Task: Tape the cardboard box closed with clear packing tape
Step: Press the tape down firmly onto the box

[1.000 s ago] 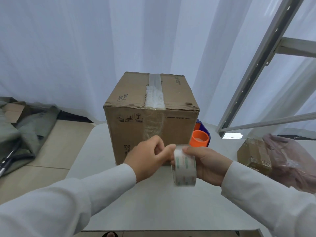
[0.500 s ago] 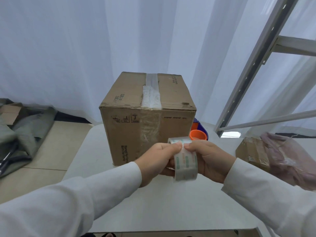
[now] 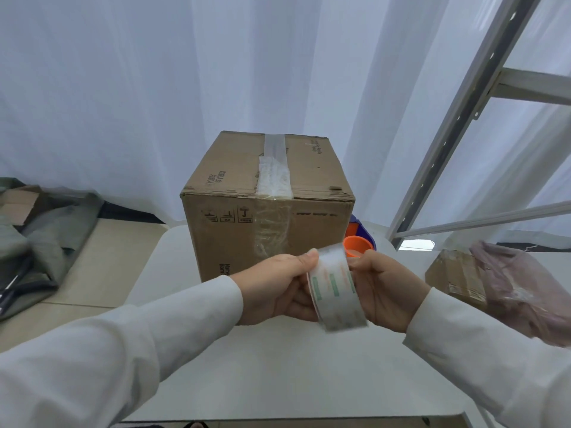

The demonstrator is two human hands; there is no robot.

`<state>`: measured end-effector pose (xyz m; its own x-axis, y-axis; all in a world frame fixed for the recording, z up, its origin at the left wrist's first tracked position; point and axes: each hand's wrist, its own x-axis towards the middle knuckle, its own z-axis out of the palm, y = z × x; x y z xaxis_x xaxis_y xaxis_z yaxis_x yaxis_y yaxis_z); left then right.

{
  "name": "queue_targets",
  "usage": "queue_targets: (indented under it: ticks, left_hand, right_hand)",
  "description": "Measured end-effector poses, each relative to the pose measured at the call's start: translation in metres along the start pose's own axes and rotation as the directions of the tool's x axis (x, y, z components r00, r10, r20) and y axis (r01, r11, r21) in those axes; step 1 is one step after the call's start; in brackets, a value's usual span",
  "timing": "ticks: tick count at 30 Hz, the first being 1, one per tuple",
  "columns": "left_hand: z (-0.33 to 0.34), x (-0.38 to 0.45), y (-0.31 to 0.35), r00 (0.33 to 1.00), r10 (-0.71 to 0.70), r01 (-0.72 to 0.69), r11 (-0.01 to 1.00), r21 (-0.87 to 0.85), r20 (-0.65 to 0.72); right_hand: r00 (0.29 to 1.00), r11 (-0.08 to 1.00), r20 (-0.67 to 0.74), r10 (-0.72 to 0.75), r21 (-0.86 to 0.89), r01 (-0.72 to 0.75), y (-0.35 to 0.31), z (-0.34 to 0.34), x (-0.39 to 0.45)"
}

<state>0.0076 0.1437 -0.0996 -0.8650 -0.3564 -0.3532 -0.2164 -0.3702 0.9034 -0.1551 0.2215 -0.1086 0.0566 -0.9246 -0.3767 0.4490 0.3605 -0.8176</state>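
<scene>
A brown cardboard box (image 3: 312, 230) stands on the white table (image 3: 278, 375), flaps closed, with a strip of clear tape (image 3: 275, 168) along its top seam and down the front face. In front of the box I hold a roll of clear packing tape (image 3: 335, 290) upright between both hands. My left hand (image 3: 275, 288) grips the roll's left side, thumb on its top edge. My right hand (image 3: 383, 288) holds the right side, fingers hidden behind the roll.
An orange and blue tape dispenser (image 3: 358, 242) sits behind the box's right corner. A smaller box (image 3: 454, 279) and a pink plastic bag (image 3: 525, 288) lie at the right. A grey metal frame (image 3: 463, 118) rises at the right. White curtains hang behind. Grey cloth (image 3: 46, 242) lies on the floor at the left.
Both hands have kept hold of the tape roll and turned it a little. The view has shifted slightly, with the box a bit further left.
</scene>
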Motion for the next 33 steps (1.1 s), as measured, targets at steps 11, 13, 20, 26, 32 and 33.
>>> queue_targets:
  ticks: [11, 13, 20, 26, 32, 33]
  left_hand:
    - [0.001, 0.013, -0.008, 0.998, 0.053, -0.057, 0.992, 0.108, 0.038]
    - [-0.003, 0.014, -0.014, 0.988, 0.149, -0.128, 0.933, 0.335, -0.039]
    - [-0.043, -0.001, -0.028, 0.913, 0.403, 0.021, 0.1, 0.995, -0.059]
    - [-0.062, -0.008, 0.004, 0.377, 0.917, 0.045, -0.155, 0.987, 0.127]
    - [-0.088, -0.003, 0.02, 0.426, 0.905, 0.311, -0.156, 0.937, 0.009]
    - [-0.091, -0.001, 0.019, 0.458, 0.888, 0.335, -0.14, 0.932, -0.031]
  right_hand:
    - [0.994, 0.992, 0.03, -0.109, 0.072, 0.106, -0.01, -0.012, 0.0]
    - [0.991, 0.984, -0.075, -0.109, 0.134, 0.118, -0.012, -0.024, 0.001]
    - [0.855, 0.973, -0.516, 0.045, -0.17, -0.154, -0.007, -0.072, 0.026]
    - [0.756, 0.151, -0.548, -0.359, -0.833, -0.532, 0.03, -0.1, 0.034]
    - [0.804, -0.011, -0.535, -0.258, -0.831, -0.556, 0.025, -0.083, 0.041]
    - [0.794, 0.038, -0.518, -0.319, -0.844, -0.536, 0.016, -0.073, 0.037]
